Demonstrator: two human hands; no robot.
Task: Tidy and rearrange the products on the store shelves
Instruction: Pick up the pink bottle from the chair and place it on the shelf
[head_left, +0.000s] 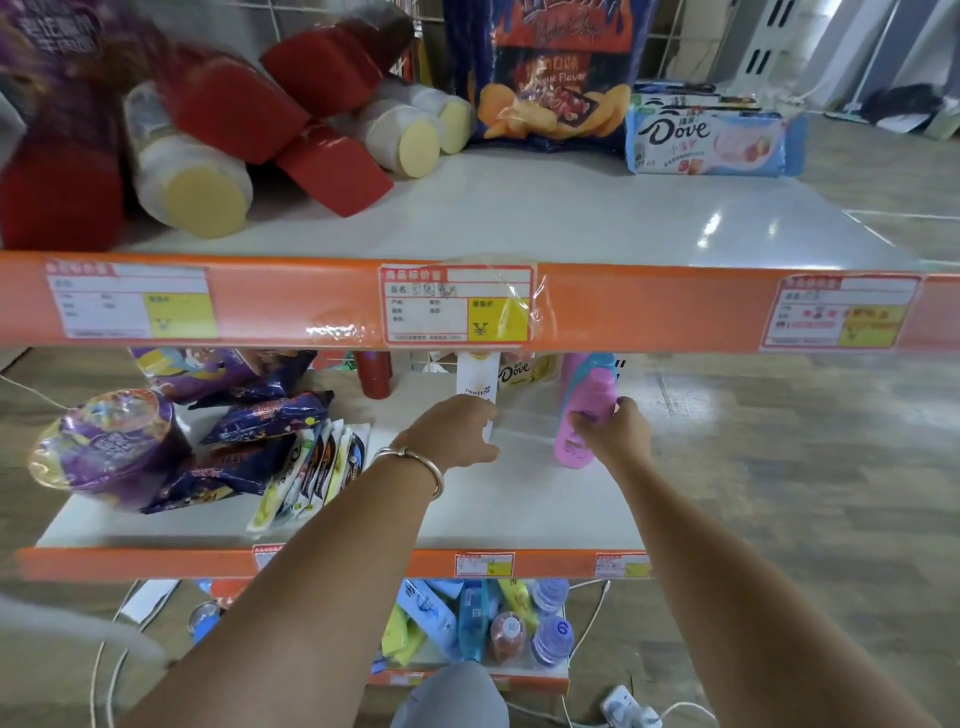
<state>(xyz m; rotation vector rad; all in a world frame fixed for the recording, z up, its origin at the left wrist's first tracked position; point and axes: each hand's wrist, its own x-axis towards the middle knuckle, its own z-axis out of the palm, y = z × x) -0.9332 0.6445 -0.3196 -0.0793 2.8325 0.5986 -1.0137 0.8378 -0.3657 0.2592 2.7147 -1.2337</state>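
On the middle shelf (519, 509) my left hand (452, 434) grips the lower part of an upright white Pantene bottle (475, 382). My right hand (613, 434) holds a pink bottle (584, 410) with a blue cap, standing a little to the right of the white one. A red bottle (375, 374) stands behind, to the left. A Dove pack (517, 370) lies at the back between the two bottles, partly hidden by the upper shelf's orange edge.
Purple noodle cups (104, 441), dark blue snack packs (265, 415) and sachets (311, 467) crowd the middle shelf's left. The top shelf (519, 208) carries tipped red-labelled bottles (218, 140), a chips bag (550, 78) and Dove packs (711, 140). Bottles fill the bottom shelf (483, 623).
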